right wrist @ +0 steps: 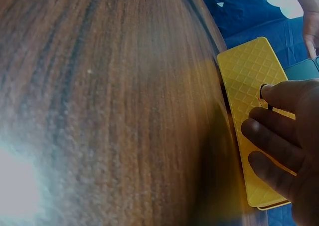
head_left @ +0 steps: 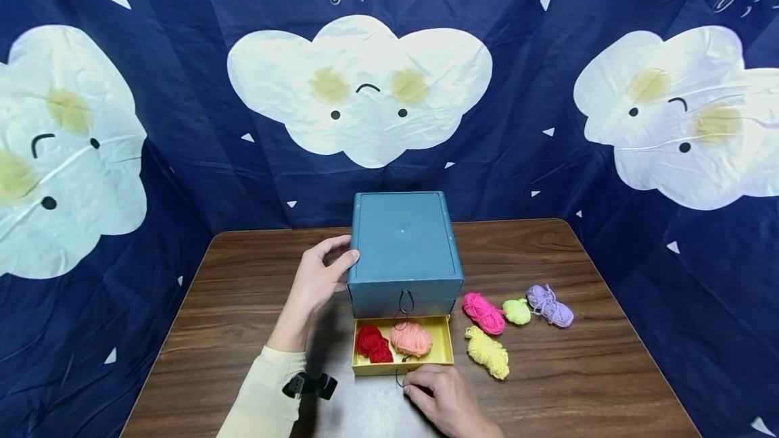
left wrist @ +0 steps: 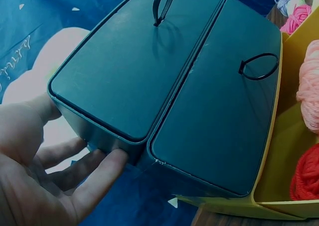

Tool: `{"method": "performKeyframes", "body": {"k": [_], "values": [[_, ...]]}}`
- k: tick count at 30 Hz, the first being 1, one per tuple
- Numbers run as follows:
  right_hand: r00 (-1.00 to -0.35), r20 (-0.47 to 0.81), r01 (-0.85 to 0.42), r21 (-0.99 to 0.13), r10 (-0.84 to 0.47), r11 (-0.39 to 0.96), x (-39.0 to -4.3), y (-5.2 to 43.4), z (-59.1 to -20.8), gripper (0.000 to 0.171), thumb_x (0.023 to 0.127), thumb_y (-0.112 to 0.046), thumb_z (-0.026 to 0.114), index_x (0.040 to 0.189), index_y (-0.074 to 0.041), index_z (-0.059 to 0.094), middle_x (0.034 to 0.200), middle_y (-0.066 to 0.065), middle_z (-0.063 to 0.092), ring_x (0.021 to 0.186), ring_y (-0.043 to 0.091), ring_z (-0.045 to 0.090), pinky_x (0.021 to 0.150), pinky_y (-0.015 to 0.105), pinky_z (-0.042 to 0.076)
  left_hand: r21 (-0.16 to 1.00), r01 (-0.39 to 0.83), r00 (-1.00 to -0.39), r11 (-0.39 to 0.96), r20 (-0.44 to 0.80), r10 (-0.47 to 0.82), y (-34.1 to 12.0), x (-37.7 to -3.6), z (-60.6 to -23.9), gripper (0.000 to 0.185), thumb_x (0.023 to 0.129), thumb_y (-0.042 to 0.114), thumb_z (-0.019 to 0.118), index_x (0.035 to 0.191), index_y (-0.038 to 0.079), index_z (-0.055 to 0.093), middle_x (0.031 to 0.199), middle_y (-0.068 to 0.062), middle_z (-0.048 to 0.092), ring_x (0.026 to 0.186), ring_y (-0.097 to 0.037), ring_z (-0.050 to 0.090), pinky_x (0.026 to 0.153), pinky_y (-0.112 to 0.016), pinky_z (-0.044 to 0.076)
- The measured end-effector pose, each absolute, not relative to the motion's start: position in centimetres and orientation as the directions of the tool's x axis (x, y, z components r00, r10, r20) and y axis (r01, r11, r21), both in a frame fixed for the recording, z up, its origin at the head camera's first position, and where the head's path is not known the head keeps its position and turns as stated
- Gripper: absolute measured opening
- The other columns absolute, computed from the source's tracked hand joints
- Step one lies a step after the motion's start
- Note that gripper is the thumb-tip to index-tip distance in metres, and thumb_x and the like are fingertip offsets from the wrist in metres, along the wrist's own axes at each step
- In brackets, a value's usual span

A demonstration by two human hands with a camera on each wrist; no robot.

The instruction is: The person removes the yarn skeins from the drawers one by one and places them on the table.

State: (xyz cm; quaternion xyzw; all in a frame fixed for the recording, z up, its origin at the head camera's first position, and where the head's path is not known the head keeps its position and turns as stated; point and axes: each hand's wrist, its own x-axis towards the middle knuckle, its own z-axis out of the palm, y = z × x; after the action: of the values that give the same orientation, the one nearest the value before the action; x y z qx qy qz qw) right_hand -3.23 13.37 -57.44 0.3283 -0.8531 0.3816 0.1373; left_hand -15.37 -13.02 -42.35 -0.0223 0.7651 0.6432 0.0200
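Item one, the teal drawer box (head_left: 404, 249) on the wooden table (head_left: 231, 303): my left hand (head_left: 316, 282) steadies its left side with fingers spread, straight against the wall. Item two, its yellow drawer (head_left: 447, 343), pulled out toward me, already holds the red yarn (head_left: 373, 343) and peach yarn (head_left: 410, 338). My right hand (head_left: 447, 397) pinches its black loop pull (head_left: 398, 379); by my judgement four small skeins (head_left: 487, 351) still wait outside.

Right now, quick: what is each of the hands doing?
Left hand: open, fingers resting against the side of the teal box.
Right hand: fingers at the front of the yellow drawer, pinching its black loop pull.
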Motion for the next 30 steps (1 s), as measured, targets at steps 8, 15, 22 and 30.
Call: {"method": "performKeyframes", "body": {"k": [8,15,22,30], "values": [[-0.772,0.443,-0.632,-0.608,-0.455,0.480,-3.0,13.6,-57.3,0.004,0.094,-0.020,0.077,0.096,-0.019,0.080,0.092,-0.010,0.077,0.086,-0.001,0.070,0.077,0.014,0.054,0.985,-0.059,-0.998,0.163,-0.059,-0.002,-13.1,-15.2,-42.3,0.047,0.097,0.028,0.073,0.140,0.011,0.062,0.134,-0.017,0.065,0.103,-0.022,0.068,0.076,-0.050,0.063],[-0.780,0.453,-0.625,-0.607,-0.432,0.491,-2.9,14.6,-55.6,0.009,0.090,-0.017,0.081,0.097,-0.022,0.079,0.094,-0.015,0.076,0.087,-0.003,0.070,0.076,0.014,0.055,0.984,-0.062,-0.998,0.165,-0.063,0.001,-12.9,-15.1,-42.1,0.048,0.097,0.030,0.073,0.140,0.012,0.062,0.135,-0.016,0.065,0.106,-0.023,0.068,0.076,-0.049,0.063],[-0.750,0.527,-0.661,-0.568,-0.401,0.491,-3.3,15.6,-53.6,0.011,0.087,-0.015,0.083,0.095,-0.021,0.079,0.090,-0.015,0.075,0.081,-0.003,0.070,0.071,0.013,0.054,0.985,-0.068,-0.998,0.159,-0.070,0.003,-13.0,-15.1,-41.9,0.050,0.097,0.030,0.073,0.142,0.013,0.061,0.137,-0.015,0.064,0.109,-0.024,0.067,0.078,-0.052,0.062],[-0.726,0.583,-0.682,-0.544,-0.365,0.489,-4.5,16.0,-52.7,0.016,0.086,-0.011,0.082,0.100,-0.020,0.079,0.094,-0.009,0.077,0.083,0.005,0.072,0.077,0.016,0.056,0.984,-0.082,-0.997,0.155,-0.083,0.002,-13.1,-15.1,-42.1,0.049,0.097,0.030,0.073,0.141,0.012,0.061,0.137,-0.016,0.063,0.106,-0.024,0.068,0.080,-0.053,0.062]]}}
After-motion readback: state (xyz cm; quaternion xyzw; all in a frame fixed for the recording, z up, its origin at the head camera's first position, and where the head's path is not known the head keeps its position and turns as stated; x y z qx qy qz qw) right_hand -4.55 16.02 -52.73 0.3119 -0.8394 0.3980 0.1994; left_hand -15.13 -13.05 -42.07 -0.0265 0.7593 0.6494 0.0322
